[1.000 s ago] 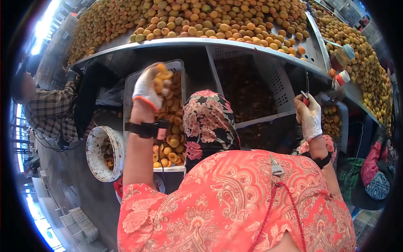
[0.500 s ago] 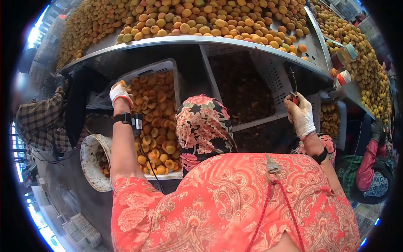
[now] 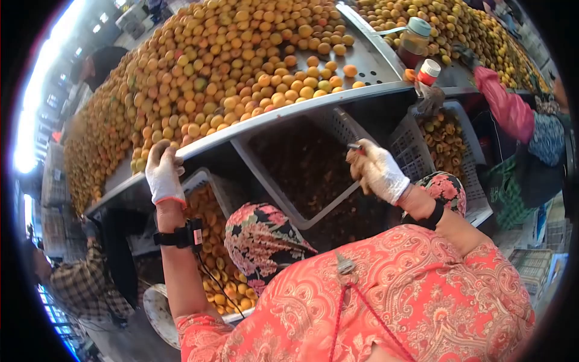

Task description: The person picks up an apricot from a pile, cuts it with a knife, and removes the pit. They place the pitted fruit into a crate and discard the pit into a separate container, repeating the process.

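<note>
My left hand (image 3: 164,175), in a white glove with stained fingertips, is at the metal rim beside the apricot heap (image 3: 235,66). Its fingers are bent around an apricot (image 3: 175,145) at the heap's edge, partly hidden by them. In its white glove, my right hand (image 3: 379,170) is closed on a small red-handled tool (image 3: 357,146), apparently a knife, above a crate of dark scraps (image 3: 301,163); its blade does not show clearly. Below my left hand stands a crate of halved apricots (image 3: 208,181).
A lidded jar (image 3: 416,39) and a red-and-white bottle (image 3: 429,71) stand on the tabletop. Another crate (image 3: 464,117) holds apricot pieces at right. A co-worker's pink sleeve (image 3: 503,105) reaches in there; a person in checks (image 3: 84,277) sits left, near a white bucket (image 3: 158,304).
My left hand has gone from above the crate of halves up to the heap. My right hand has moved left and lower, with the tool still in it. The view has turned.
</note>
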A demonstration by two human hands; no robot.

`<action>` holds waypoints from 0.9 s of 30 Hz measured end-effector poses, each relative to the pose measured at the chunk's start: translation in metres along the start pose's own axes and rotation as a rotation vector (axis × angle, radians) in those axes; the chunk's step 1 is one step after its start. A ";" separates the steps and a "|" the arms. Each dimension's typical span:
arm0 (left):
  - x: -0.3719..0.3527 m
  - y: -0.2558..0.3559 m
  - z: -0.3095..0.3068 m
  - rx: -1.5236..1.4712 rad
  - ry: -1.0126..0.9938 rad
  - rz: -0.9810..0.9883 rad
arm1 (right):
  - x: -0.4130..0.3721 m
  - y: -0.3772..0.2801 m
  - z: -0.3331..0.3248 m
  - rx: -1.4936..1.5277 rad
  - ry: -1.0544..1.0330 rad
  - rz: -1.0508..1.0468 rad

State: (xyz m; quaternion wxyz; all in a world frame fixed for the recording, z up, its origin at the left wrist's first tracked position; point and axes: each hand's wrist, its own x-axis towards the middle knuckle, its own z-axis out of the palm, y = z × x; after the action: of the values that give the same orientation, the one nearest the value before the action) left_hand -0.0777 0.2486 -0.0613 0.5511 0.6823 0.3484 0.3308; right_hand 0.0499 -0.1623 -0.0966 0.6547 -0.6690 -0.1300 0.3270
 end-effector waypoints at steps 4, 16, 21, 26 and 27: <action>0.004 0.041 0.079 0.165 -0.338 0.168 | 0.004 -0.010 0.000 -0.376 -0.053 -0.134; 0.083 -0.009 0.251 1.321 -0.539 0.722 | 0.019 -0.007 -0.042 -0.404 -0.020 -0.092; 0.084 0.004 0.253 1.205 -0.496 0.675 | 0.016 -0.007 -0.050 -0.148 0.023 -0.118; -0.025 0.065 0.219 0.014 -0.724 -0.042 | 0.005 -0.015 -0.047 -0.036 0.026 -0.227; -0.054 0.074 0.210 -0.164 -0.724 -0.123 | 0.000 -0.017 -0.042 -0.042 0.025 -0.220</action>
State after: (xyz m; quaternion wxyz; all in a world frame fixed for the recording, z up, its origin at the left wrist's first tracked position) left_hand 0.0768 0.0822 -0.0283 0.7102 0.6864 0.1438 0.0614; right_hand 0.0800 -0.1932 -0.0830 0.6740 -0.6683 -0.2015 0.2419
